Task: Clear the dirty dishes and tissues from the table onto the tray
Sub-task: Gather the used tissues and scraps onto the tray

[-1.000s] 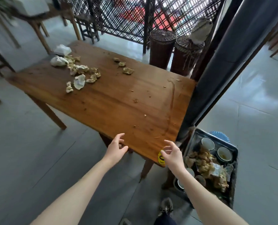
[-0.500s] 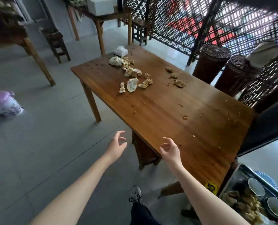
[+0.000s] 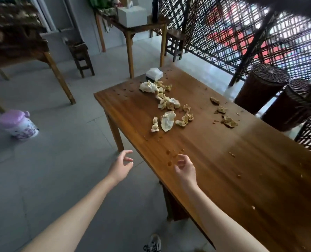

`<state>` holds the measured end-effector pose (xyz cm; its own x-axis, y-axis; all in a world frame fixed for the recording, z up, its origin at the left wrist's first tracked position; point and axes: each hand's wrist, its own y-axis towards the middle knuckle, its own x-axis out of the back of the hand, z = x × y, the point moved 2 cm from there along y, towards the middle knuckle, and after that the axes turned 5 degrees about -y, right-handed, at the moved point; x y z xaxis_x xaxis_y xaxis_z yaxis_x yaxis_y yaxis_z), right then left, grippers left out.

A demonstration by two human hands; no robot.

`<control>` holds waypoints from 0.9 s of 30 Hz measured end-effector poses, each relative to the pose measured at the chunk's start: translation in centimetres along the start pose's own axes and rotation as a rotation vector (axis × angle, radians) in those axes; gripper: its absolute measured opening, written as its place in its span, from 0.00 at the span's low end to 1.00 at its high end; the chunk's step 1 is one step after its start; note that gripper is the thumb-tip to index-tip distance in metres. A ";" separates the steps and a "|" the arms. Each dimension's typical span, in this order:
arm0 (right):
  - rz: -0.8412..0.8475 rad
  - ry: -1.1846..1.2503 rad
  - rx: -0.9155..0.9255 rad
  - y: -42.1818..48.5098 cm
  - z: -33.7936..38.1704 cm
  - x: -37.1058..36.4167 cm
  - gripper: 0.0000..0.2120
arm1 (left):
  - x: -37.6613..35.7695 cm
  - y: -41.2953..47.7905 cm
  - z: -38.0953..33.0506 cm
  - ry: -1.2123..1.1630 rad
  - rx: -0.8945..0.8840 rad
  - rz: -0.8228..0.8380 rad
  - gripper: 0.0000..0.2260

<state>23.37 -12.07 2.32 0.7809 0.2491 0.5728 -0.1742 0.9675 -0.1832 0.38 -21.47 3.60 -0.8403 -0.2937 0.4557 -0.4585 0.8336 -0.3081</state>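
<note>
Several crumpled, stained tissues (image 3: 167, 106) lie in a scattered line on the far half of the wooden table (image 3: 223, 170). Three smaller soiled wads (image 3: 227, 121) sit further right. A stack of clean white napkins (image 3: 154, 73) rests at the table's far corner. My left hand (image 3: 121, 165) hovers over the floor just left of the table's long edge, fingers loosely curled and holding nothing. My right hand (image 3: 184, 169) hangs above the near part of the tabletop, fingers relaxed and holding nothing. Crumbs dot the tabletop. The tray is out of view.
A pink-lidded bin (image 3: 18, 124) stands on the grey floor at left. Two dark wicker baskets (image 3: 261, 88) stand beyond the table's right side, in front of a lattice screen. Other wooden tables and a stool (image 3: 81, 57) are at the back.
The view has swung left along the table, so the tray has left the frame and the tissues appear closer. Both hands stay held out in front, empty.
</note>
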 end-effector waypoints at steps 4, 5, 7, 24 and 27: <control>0.010 -0.018 -0.003 3.2 1.5 -1.2 0.19 | 1.2 3.7 -1.1 -0.005 -0.010 0.018 0.17; 0.007 -0.019 -0.011 4.0 1.6 -1.5 0.19 | 1.5 4.6 -1.3 -0.004 -0.012 0.023 0.17; -0.020 -0.027 -0.034 5.7 2.1 -1.9 0.19 | 1.9 6.5 -1.5 -0.009 -0.011 0.029 0.16; -0.117 -0.113 -0.253 22.0 9.5 -10.6 0.29 | 7.9 29.9 -5.3 0.000 -0.109 0.248 0.16; -0.140 -0.141 -0.327 23.9 10.5 -12.5 0.32 | 8.7 33.4 -5.5 0.039 -0.108 0.321 0.16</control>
<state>3.16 8.44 -0.81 0.6896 0.1410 0.7103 0.1463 0.9335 -0.3274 -20.65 6.36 1.86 -0.9242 0.0079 0.3818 -0.1375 0.9259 -0.3519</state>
